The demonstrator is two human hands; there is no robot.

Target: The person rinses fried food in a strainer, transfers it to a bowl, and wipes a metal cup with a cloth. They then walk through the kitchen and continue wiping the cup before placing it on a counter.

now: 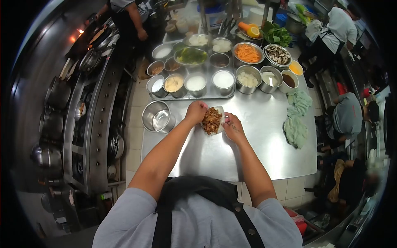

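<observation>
Brown chopped food (211, 120), perhaps meat, lies heaped on a thin white wrapper (221, 110) above the steel table. At its upper left edge, my left hand (196, 112) is closed with the fingertips pinching the rim. My right hand (233, 127) grips the opposite, right-hand edge, its thumb and fingers pressed together. Whether the white piece is paper, plastic or a shallow dish is hard to make out. To the left of my left hand stands a steel pot (158, 117) with a shiny bare bottom.
A metal tray (198, 98) ahead carries several containers of white and yellowish ingredients. Bowls of shredded carrot (248, 53) and sliced mushrooms (277, 54) stand to its right. Green cloths (296, 130) lie at the table's right. Stoves (89, 124) line the left; co-workers stand around.
</observation>
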